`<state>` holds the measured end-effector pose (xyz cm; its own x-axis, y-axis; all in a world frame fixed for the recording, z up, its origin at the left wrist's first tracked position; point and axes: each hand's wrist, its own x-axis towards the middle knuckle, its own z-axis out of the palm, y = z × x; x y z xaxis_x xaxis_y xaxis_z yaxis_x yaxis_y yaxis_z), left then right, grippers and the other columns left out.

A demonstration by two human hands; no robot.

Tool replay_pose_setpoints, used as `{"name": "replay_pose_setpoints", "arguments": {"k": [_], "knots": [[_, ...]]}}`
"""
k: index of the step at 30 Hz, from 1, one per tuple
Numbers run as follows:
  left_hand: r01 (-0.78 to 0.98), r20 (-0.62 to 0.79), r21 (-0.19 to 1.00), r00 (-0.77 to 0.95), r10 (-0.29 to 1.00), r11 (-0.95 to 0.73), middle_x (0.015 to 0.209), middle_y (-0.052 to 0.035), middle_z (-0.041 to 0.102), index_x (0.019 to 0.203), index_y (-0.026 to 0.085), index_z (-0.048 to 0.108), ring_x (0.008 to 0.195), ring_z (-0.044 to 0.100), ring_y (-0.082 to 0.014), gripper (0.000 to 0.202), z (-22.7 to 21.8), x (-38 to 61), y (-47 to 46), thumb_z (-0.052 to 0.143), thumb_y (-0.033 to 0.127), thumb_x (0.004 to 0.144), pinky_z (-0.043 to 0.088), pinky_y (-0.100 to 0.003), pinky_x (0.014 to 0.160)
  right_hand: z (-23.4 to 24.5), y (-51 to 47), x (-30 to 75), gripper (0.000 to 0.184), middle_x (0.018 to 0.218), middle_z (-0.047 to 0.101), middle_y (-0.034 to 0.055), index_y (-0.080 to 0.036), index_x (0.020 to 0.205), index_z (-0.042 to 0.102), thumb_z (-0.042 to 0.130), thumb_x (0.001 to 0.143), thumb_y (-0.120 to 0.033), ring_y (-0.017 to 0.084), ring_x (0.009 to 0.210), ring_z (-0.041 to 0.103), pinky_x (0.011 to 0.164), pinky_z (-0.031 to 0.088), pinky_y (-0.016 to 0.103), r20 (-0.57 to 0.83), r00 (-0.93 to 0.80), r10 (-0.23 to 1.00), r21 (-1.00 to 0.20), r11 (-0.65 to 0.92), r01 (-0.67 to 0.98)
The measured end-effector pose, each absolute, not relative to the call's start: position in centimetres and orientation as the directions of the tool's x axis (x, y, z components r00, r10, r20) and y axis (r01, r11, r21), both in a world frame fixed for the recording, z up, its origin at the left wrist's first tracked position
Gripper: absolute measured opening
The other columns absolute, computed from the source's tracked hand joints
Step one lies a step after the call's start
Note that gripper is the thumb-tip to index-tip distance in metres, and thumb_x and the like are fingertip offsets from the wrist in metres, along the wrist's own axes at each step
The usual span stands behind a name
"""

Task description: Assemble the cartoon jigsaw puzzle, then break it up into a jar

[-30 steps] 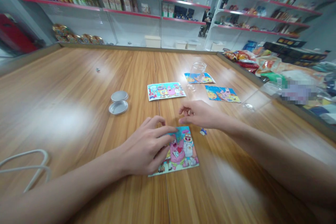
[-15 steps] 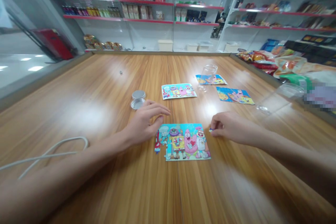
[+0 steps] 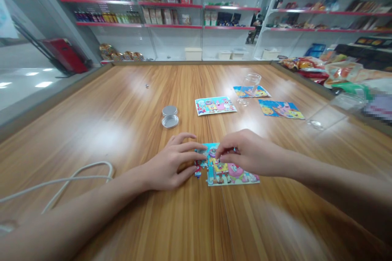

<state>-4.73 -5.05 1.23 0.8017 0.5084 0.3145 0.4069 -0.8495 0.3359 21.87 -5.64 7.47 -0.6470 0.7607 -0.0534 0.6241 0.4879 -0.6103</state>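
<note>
While the right hand (image 3: 248,153) bends over the puzzle (image 3: 228,175), thumb and fingers drawn together — whether around anything cannot be told — the left hand (image 3: 174,165) lies loosely spread at its left edge, grasping nothing. Most of the puzzle appears assembled; a gap near its lower left corner is unfilled. The wood-grain tabletop (image 3: 171,220) bears cards (image 3: 216,106), lids (image 3: 170,121) and clear jars (image 3: 252,79); stocked shelves (image 3: 171,26) stand beyond.

Two hands (image 3: 174,165), four pictures (image 3: 221,168), two lids (image 3: 170,121)

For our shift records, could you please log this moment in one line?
left hand: spread at colourful flat jigsaw | right hand: over jigsaw, hold unclear | beyond: two round silver metal lids
</note>
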Motion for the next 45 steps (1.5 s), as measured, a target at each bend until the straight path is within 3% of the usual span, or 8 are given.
{"name": "replay_pose_setpoints", "arguments": {"k": [7,14,18,23,28,34,37,45], "knots": [[0.405,0.272,0.341,0.821,0.502,-0.848,0.138,-0.004,0.062,0.108,0.026,0.073,0.129,0.047,-0.0301,0.024,1.6,-4.8,-5.3,0.06,0.018,0.089,0.034,-0.056,0.115,6.6,-6.0,18.1,0.01,0.079,0.074,-0.0001,-0.019,0.087,0.077,0.07,0.082,-0.016,0.012,0.071,0.065,0.063,0.043,0.023,-0.155,-0.719,0.678,-0.639,0.486,0.596],[0.364,0.318,0.378,0.812,0.489,-0.851,0.135,-0.0037,0.063,0.101,0.025,0.073,0.122,0.054,-0.0259,0.027,1.7,-4.7,-5.2,0.057,0.009,0.085,0.037,-0.053,0.116,4.4,-6.6,17.4,0.009,0.087,0.074,0.0027,-0.018,0.088,0.076,0.07,0.083,-0.013,0.015,0.082,0.067,0.075,0.048,0.027,0.073,-0.762,0.644,-0.597,0.64,0.484],[0.345,0.323,0.36,0.825,0.463,-0.867,0.139,-0.0054,0.062,0.118,0.026,0.07,0.126,0.054,-0.0263,0.037,1.5,-4.9,-5.2,0.057,0.01,0.088,0.033,-0.056,0.118,4.5,-7.7,18.4,0.017,0.095,0.071,0.008,-0.016,0.092,0.074,0.057,0.094,-0.016,0.018,0.09,0.064,0.078,0.048,0.031,0.239,-0.801,0.549,-0.425,0.801,0.422],[0.331,0.377,0.339,0.81,0.45,-0.881,0.139,-0.0033,0.064,0.12,0.029,0.072,0.136,0.046,-0.0305,0.035,0.9,-5.2,-5.1,0.062,0.015,0.089,0.029,-0.062,0.119,3.7,-10.0,19.4,0.026,0.087,0.068,0.0062,-0.017,0.097,0.072,0.049,0.101,-0.028,0.021,0.078,0.06,0.065,0.044,0.036,0.233,-0.883,0.408,-0.107,0.913,0.394],[0.328,0.339,0.36,0.826,0.45,-0.873,0.135,-0.002,0.066,0.121,0.03,0.072,0.138,0.045,-0.031,0.036,1.0,-5.3,-5.1,0.062,0.015,0.089,0.029,-0.062,0.118,2.9,-10.2,19.3,0.025,0.082,0.066,0.004,-0.018,0.096,0.071,0.047,0.102,-0.026,0.019,0.071,0.058,0.058,0.038,0.035,0.276,-0.886,0.372,0.02,0.92,0.392],[0.335,0.33,0.382,0.821,0.466,-0.861,0.135,-0.0014,0.066,0.118,0.031,0.073,0.137,0.046,-0.0306,0.036,1.6,-5.1,-5.2,0.064,0.014,0.088,0.028,-0.063,0.119,2.2,-10.1,18.6,0.027,0.081,0.067,0.0051,-0.017,0.084,0.07,0.057,0.098,-0.036,0.02,0.073,0.061,0.063,0.045,0.035,0.364,-0.802,0.474,-0.074,0.873,0.482],[0.335,0.325,0.386,0.822,0.467,-0.86,0.133,-0.0015,0.068,0.114,0.032,0.075,0.134,0.049,-0.0297,0.032,1.5,-5.0,-5.2,0.067,0.017,0.088,0.028,-0.062,0.119,1.8,-10.6,18.0,0.022,0.078,0.068,0.0046,-0.018,0.077,0.068,0.061,0.095,-0.028,0.02,0.075,0.062,0.064,0.045,0.034,0.359,-0.781,0.512,-0.089,0.851,0.517],[0.41,0.263,0.385,0.81,0.524,-0.827,0.133,-0.001,0.068,0.113,0.035,0.075,0.145,0.034,-0.0349,0.025,1.5,-5.2,-5.2,0.068,0.026,0.091,0.031,-0.066,0.113,3.1,-10.8,17.4,0.012,0.076,0.072,0.0055,-0.017,0.076,0.07,0.074,0.085,-0.024,0.022,0.07,0.066,0.063,0.047,0.035,0.174,-0.692,0.7,-0.187,0.714,0.675]]}}
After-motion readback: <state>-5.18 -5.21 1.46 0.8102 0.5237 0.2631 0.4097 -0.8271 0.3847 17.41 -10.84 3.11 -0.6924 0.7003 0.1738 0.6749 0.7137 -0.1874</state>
